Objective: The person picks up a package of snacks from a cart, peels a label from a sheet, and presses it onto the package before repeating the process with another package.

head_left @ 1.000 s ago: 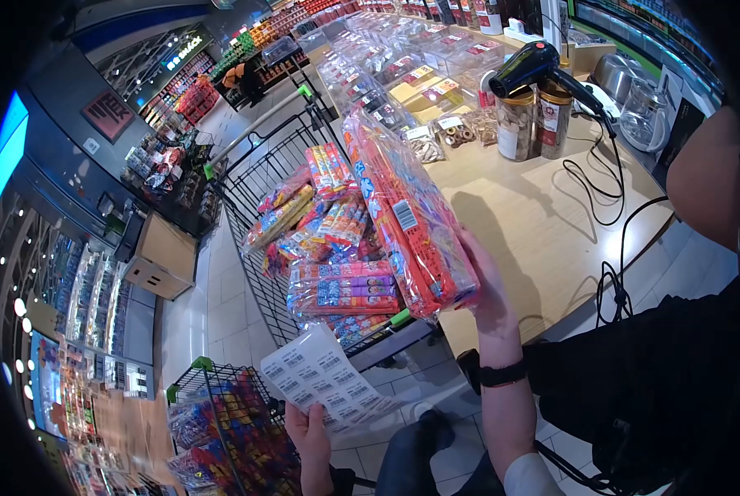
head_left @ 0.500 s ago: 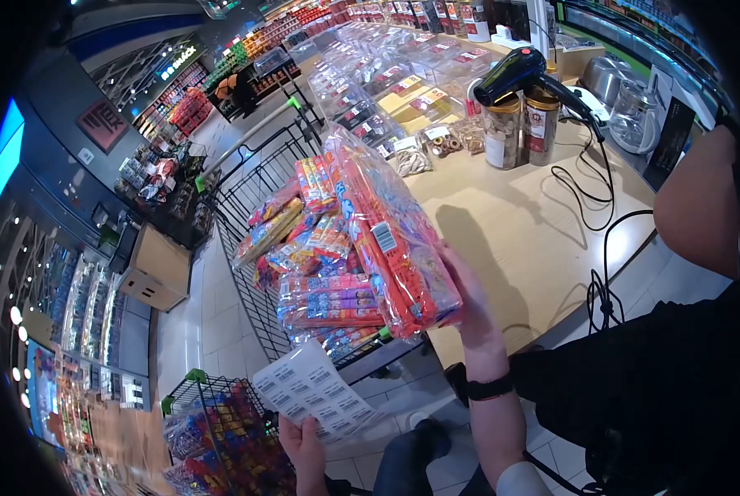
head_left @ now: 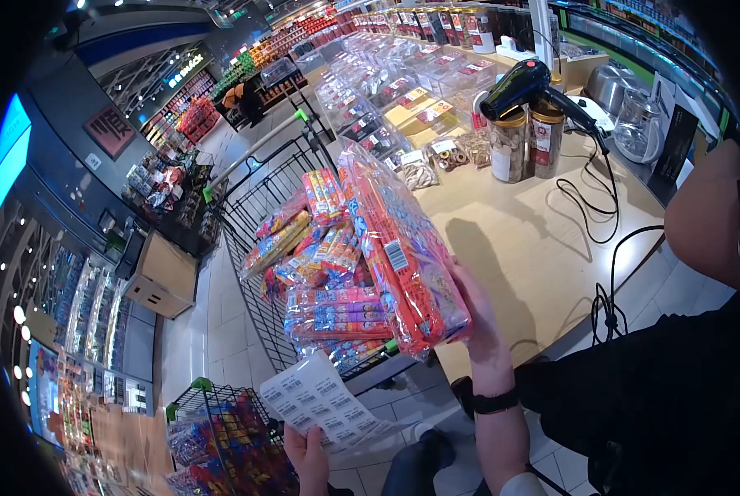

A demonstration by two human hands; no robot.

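My left hand point(head_left: 306, 455), at the bottom of the head view, pinches a white sheet of barcode labels point(head_left: 324, 405) by its lower left edge. Near the centre, my right hand point(head_left: 476, 310) supports a large clear-wrapped pack of red, colourfully printed sticks point(head_left: 407, 256) from its right side. The pack is tilted, its end with a barcode facing me, and the fingers under it are mostly hidden. Behind it, similar wrapped packs point(head_left: 337, 306) lie heaped in a black wire shopping cart point(head_left: 258, 318). A dark band circles my right wrist.
A wooden table point(head_left: 544, 273) bears a black hair dryer point(head_left: 519, 87) lying across jars point(head_left: 509, 153), with loose cables and a glass kettle point(head_left: 637, 128). A second cart point(head_left: 200, 393) with wrapped goods stands lower left. A person in black clothing point(head_left: 651, 388) is close on the right.
The view has shifted slightly, so most things appear a little lower and further right. Both hands keep their hold on the label sheet and the pack.
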